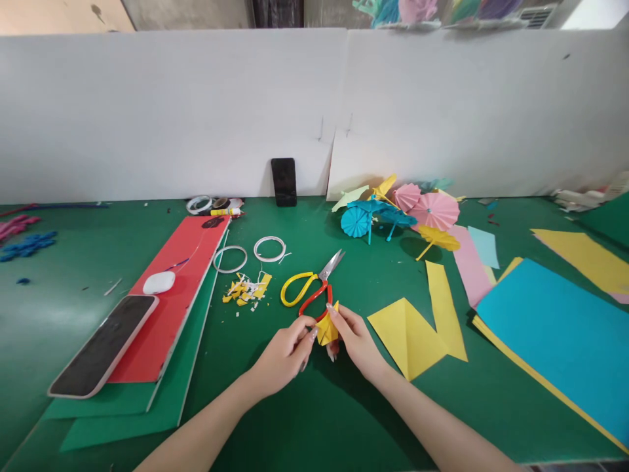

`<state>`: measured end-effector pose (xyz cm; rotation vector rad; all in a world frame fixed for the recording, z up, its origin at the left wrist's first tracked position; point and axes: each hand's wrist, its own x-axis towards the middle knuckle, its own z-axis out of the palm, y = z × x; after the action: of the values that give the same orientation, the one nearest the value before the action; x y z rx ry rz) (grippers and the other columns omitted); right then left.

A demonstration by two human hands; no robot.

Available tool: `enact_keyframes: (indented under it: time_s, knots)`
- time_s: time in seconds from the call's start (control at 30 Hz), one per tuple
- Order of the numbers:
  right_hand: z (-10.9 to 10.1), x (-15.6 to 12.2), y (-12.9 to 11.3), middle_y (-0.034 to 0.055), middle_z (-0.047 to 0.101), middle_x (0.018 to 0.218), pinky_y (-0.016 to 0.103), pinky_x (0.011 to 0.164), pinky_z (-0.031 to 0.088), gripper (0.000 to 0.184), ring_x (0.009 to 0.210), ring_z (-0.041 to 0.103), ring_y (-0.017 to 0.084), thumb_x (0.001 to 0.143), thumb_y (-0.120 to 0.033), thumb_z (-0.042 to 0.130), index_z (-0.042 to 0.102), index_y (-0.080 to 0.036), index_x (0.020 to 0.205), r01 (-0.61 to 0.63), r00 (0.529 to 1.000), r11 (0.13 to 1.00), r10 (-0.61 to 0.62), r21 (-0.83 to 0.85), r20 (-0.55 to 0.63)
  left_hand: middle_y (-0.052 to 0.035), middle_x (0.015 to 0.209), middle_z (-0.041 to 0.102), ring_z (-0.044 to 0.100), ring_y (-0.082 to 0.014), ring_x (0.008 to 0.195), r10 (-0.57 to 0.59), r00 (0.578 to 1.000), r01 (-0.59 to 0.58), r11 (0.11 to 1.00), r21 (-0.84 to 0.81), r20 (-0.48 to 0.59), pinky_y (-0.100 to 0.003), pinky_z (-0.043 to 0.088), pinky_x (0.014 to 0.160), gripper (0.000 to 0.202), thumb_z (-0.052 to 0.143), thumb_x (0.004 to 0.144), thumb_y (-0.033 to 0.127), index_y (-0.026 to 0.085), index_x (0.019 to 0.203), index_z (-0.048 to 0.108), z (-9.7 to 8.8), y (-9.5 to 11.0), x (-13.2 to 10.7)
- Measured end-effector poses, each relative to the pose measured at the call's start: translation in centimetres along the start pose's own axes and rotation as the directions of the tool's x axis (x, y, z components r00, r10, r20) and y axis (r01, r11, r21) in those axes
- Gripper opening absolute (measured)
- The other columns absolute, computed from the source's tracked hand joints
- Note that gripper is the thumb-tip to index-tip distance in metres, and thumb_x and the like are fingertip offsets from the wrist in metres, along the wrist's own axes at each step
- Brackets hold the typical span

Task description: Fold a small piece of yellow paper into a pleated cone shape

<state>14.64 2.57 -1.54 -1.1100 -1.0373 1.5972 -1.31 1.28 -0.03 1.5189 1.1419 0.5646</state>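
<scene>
Between my two hands is a small folded piece of yellow paper [326,332], creased into narrow pleats. My left hand [287,351] pinches its left edge between thumb and fingers. On the other side, my right hand [354,337] grips the upper right of the same paper, some fingers curled beneath it. Just beyond my hands lie scissors [314,288] with one yellow and one red handle, blades slightly apart and pointing away. A creased yellow paper square [407,337] rests right of my right hand, touching a yellow strip [447,311].
Paper umbrellas [430,211] in several colours stand at the back right. Blue sheets [560,334] lie at the right. Yellow and white scraps [247,288] and tape rings [270,249] sit left of the scissors. A phone [105,344] lies on red board [162,308]; another phone [284,182] leans at the back.
</scene>
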Motion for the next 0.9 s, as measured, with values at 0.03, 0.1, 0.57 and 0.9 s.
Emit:
enact_keyframes:
  time_s: [0.03,0.1,0.57,0.9]
  knots:
    - [-0.02,-0.06,-0.1,-0.0054,0.052,0.048,0.018,0.035,0.04,0.041,0.035,0.049,0.007,0.08,-0.056,0.057,0.047,-0.018,0.069,-0.005,1.0,1.0,0.005,0.007,0.005,0.0075,0.051,0.044,0.043,-0.0089,0.044,-0.003,1.0,0.002,0.999,-0.034,-0.004,-0.021,0.037,0.049,0.026,0.036,0.093,0.04,0.018,0.095,0.049,0.03,-0.01,0.01]
    - [-0.07,-0.18,-0.25,-0.0051,0.052,0.047,0.018,0.037,0.04,0.04,0.036,0.049,0.008,0.081,-0.055,0.056,0.048,-0.017,0.07,-0.017,1.0,1.0,0.017,0.026,0.02,0.0078,0.05,0.044,0.041,-0.0083,0.042,-0.01,1.0,0.009,0.994,-0.107,-0.004,-0.02,0.036,0.047,0.027,0.038,0.092,0.042,0.018,0.094,0.049,0.07,-0.03,0.03]
    - [-0.13,-0.15,0.39,-0.0052,0.052,0.051,0.019,0.037,0.039,0.036,0.036,0.048,0.008,0.084,-0.051,0.056,0.049,-0.018,0.074,-0.062,0.995,0.986,0.05,0.155,0.081,0.0089,0.05,0.043,0.04,-0.0065,0.042,-0.015,0.999,0.024,0.983,-0.183,0.048,-0.019,0.036,0.046,0.025,0.038,0.092,0.042,0.017,0.093,0.044,-0.02,0.2,0.01]
    - [0.04,0.15,0.36,-0.0057,0.052,0.047,0.017,0.038,0.038,0.039,0.036,0.047,0.007,0.082,-0.054,0.056,0.048,-0.017,0.073,-0.028,0.998,0.997,0.024,0.075,0.058,0.0088,0.048,0.042,0.039,-0.0068,0.041,-0.009,0.998,0.02,0.984,-0.177,0.06,-0.019,0.034,0.046,0.028,0.037,0.092,0.044,0.018,0.089,0.045,-0.26,-0.04,0.05]
